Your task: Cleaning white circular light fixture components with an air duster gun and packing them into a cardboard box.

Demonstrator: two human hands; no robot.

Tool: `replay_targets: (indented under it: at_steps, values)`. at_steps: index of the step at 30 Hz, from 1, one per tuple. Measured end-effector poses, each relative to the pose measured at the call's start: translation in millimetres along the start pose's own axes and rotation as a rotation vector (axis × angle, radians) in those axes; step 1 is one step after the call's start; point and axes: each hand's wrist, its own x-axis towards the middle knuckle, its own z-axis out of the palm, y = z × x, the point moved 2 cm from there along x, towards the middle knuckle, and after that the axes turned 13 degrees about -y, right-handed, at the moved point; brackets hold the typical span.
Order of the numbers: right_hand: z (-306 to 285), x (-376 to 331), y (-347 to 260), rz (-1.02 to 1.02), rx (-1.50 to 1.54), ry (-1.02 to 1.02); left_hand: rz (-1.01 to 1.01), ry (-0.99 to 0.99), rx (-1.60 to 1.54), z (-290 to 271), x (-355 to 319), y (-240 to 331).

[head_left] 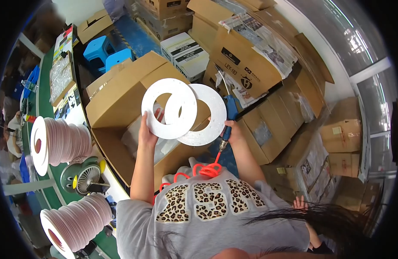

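Note:
Two flat white rings overlap in front of me, above an open cardboard box (108, 142). My left hand (148, 133) is closed on the outer edge of the left ring (150, 101), with fingers showing through its hole. The right ring (217, 103) lies partly behind the left one, and its outer edge is at my right hand (234, 131). That hand is closed around a blue air blow gun (231, 108) whose thin metal nozzle points away from me. From its lower end runs a coiled orange-red hose (207, 169). Clear plastic wrap (134, 129) lies inside the box.
Two spools of pinkish cord (67, 140) and a small penguin-shaped fan (84, 177) stand on the left bench. Cardboard boxes (246, 56) pile up ahead and right. Blue stools (99, 51) stand far left. Another person's hand (300, 203) shows at lower right.

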Motion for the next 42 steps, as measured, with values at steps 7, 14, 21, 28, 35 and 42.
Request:
replay_targets:
  at_steps: [7,14,21,28,35,42]
  values:
    - [-6,-3,0,0.009,0.043,0.025,-0.146,-0.197,0.047,-8,-5,-13]
    - [-5,-4,-1,0.012,0.016,0.068,-0.192,-0.274,0.153,18,-14,-8]
    - [-17,-2,5,0.007,-0.025,0.152,-0.198,-0.378,0.236,48,-25,-10]
    - [-4,-3,-1,-0.069,0.024,0.245,-0.245,-0.453,0.318,52,-13,-22]
    - [-12,-44,-11,-0.226,-0.742,0.620,-0.108,-0.439,0.464,68,51,-51]
    - [4,-90,-4,0.074,-0.750,0.531,0.012,-0.626,0.672,115,126,-88]
